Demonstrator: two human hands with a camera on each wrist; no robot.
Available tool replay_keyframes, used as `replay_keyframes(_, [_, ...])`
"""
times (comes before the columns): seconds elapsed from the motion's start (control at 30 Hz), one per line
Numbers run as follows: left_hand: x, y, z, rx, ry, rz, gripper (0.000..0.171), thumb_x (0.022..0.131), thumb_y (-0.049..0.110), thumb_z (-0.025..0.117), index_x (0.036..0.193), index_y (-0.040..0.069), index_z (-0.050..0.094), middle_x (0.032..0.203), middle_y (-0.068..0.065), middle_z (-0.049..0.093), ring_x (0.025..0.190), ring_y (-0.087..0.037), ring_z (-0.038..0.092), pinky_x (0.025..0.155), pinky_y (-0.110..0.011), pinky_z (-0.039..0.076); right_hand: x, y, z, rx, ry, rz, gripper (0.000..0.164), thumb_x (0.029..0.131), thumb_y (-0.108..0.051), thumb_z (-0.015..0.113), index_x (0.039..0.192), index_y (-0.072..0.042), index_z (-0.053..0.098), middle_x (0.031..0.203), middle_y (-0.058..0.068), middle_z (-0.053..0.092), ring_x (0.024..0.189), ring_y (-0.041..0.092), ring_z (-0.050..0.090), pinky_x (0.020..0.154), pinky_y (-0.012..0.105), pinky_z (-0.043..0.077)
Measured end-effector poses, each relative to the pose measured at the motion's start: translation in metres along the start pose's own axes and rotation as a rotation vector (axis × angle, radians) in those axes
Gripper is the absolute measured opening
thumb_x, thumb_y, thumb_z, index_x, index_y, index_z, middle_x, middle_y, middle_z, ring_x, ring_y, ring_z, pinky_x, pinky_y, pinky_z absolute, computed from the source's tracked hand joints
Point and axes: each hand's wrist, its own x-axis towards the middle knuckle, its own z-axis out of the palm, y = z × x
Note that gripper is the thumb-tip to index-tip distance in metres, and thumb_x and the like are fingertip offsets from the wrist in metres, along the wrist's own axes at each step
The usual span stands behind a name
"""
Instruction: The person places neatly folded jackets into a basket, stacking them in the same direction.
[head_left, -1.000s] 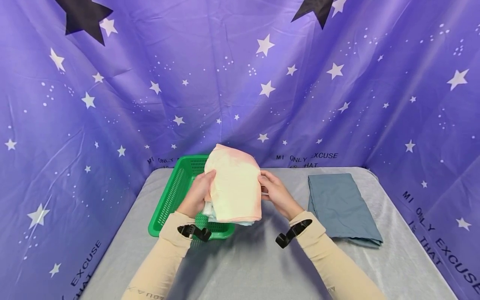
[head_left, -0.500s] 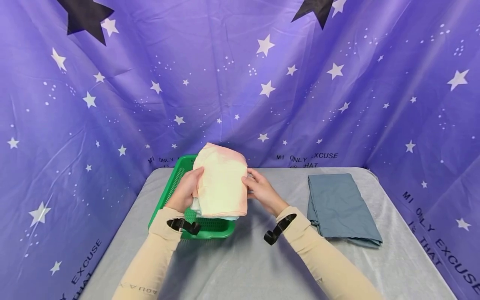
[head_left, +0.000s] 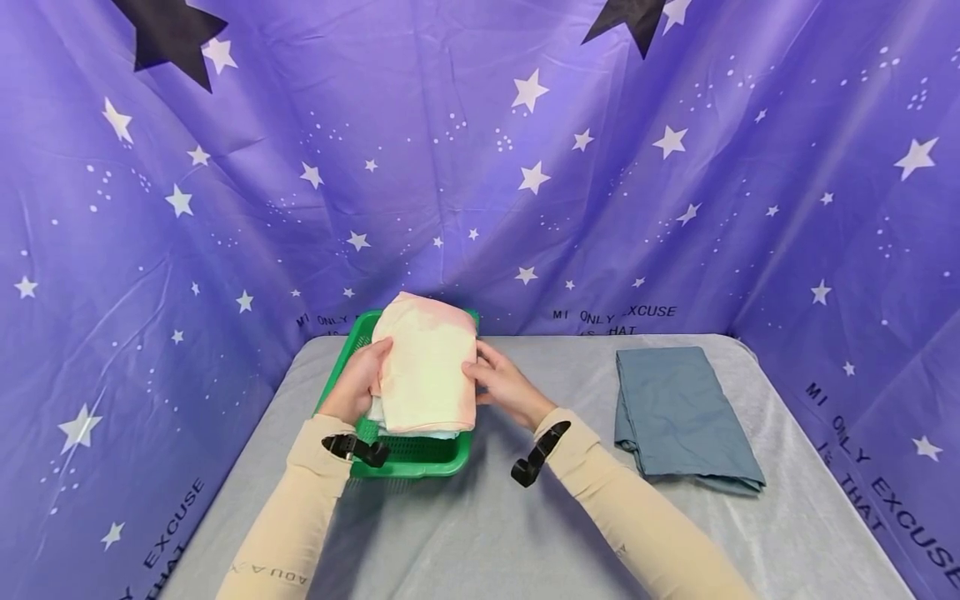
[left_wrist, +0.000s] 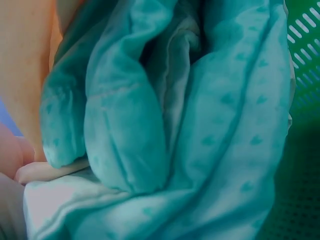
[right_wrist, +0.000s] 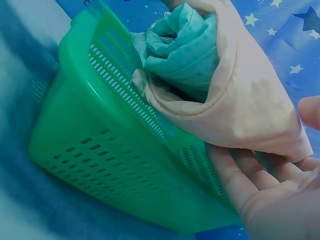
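A folded peach cloth bundle is held over the green basket, a slant to its upper edge. My left hand grips its left side, thumb on top. At the right side my right hand holds the edge, thumb on the front and fingers underneath. Rolled inside the peach layer is teal cloth with small darker marks, seen end-on in the right wrist view. Folds of that teal cloth fill most of the left wrist view. The bundle hides much of the basket's inside.
A folded blue-grey cloth lies on the right of the grey-covered table. Purple star-printed curtains stand close behind the table and along both sides. The basket has slotted walls.
Both hands have carried the cloth bundle to the left and slightly down, so it now overlaps the basket more. The blue-grey cloth has stayed in place.
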Motion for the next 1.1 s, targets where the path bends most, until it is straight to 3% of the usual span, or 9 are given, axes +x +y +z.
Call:
replay_keyframes(0.33, [0.003, -0.005, -0.008, -0.027, 0.02, -0.027, 0.025, 0.11, 0.034, 0.043, 0.111, 0.011, 0.054, 0.071, 0.01, 0.068, 0.061, -0.005, 0.066, 0.063, -0.022, 0.057, 0.009, 0.003, 0.007, -0.01, -0.017, 0.015, 0.062, 0.106, -0.017, 0.051, 0.162, -0.018, 0.025, 0.153, 0.016, 0.05, 0.113, 0.021, 0.063, 0.093, 0.042, 0.057])
replay_keyframes(0.57, [0.014, -0.014, -0.013, -0.077, 0.046, -0.072, 0.022, 0.11, 0.03, 0.045, 0.105, 0.011, 0.055, 0.068, 0.009, 0.067, 0.059, -0.005, 0.065, 0.06, -0.022, 0.056, 0.016, 0.006, 0.011, -0.009, 0.0, 0.05, 0.063, 0.108, -0.015, 0.048, 0.164, -0.017, 0.021, 0.152, 0.017, 0.051, 0.117, 0.022, 0.062, 0.1, 0.045, 0.055])
replay_keyframes(0.8, [0.024, -0.022, -0.016, -0.083, 0.08, -0.11, 0.022, 0.109, 0.029, 0.046, 0.105, 0.011, 0.056, 0.064, 0.008, 0.066, 0.055, -0.006, 0.064, 0.057, -0.021, 0.056, 0.021, 0.008, 0.014, -0.004, 0.027, 0.077, 0.065, 0.107, -0.014, 0.048, 0.165, -0.016, 0.018, 0.152, 0.016, 0.052, 0.119, 0.022, 0.062, 0.099, 0.043, 0.055])
replay_keyframes(1.1, [0.039, -0.03, -0.019, -0.169, -0.004, -0.176, 0.028, 0.111, 0.032, 0.039, 0.101, 0.011, 0.054, 0.067, 0.006, 0.066, 0.057, -0.008, 0.065, 0.057, -0.024, 0.057, 0.025, 0.01, 0.017, 0.018, 0.039, 0.091, 0.068, 0.107, -0.011, 0.048, 0.165, -0.016, 0.015, 0.153, 0.014, 0.05, 0.109, 0.018, 0.065, 0.089, 0.036, 0.057])
